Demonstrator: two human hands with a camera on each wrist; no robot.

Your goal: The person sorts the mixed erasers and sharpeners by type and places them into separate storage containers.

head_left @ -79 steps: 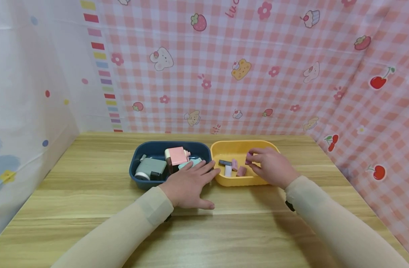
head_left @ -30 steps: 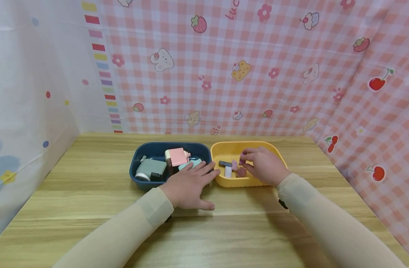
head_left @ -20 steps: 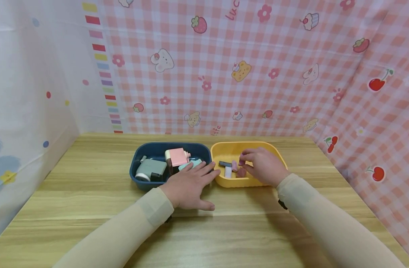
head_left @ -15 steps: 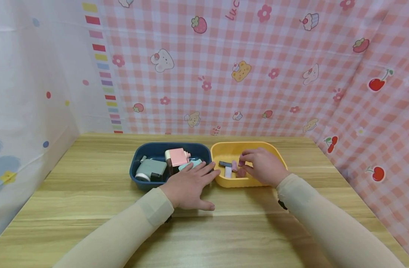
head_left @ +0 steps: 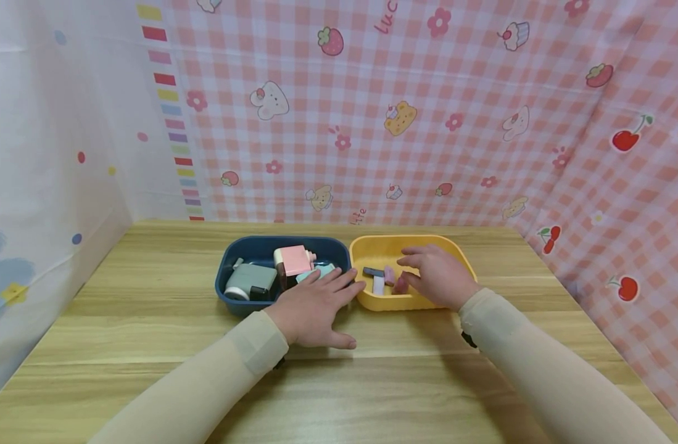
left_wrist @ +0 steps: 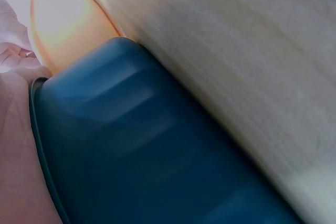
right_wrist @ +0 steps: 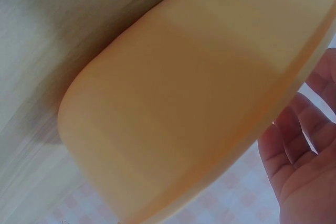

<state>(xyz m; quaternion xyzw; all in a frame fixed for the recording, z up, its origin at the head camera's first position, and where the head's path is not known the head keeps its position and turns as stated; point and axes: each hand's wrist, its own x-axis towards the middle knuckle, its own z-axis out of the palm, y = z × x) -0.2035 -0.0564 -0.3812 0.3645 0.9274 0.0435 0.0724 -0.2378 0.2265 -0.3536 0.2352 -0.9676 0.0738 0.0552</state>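
Observation:
In the head view my left hand [head_left: 312, 309] lies with fingers spread across the front right of a dark blue bin [head_left: 227, 253]. Its fingertips reach over a light-blue object [head_left: 316, 272] and to the edge of the adjoining yellow bin [head_left: 372, 242]. Over the yellow bin's right side, my right hand [head_left: 441, 275] has thumb and fingers parted, nothing between them. Just below its fingertips sits a purplish-pink block [head_left: 401, 285], beside a lilac block [head_left: 389, 275], a white block [head_left: 378, 285] and a dark grey-blue block [head_left: 373, 271].
Also in the blue bin are a grey-green boxy object [head_left: 253, 277] with a white round end and a pink-and-white boxy object [head_left: 295, 259]. Both bins stand side by side on a wooden table [head_left: 405, 388], before a pink checked cloth [head_left: 339, 111].
My right hand has moved left within the yellow bin, carrying a purple block. Its fingers have since parted and let that block go near the others. My left hand has stayed in place.

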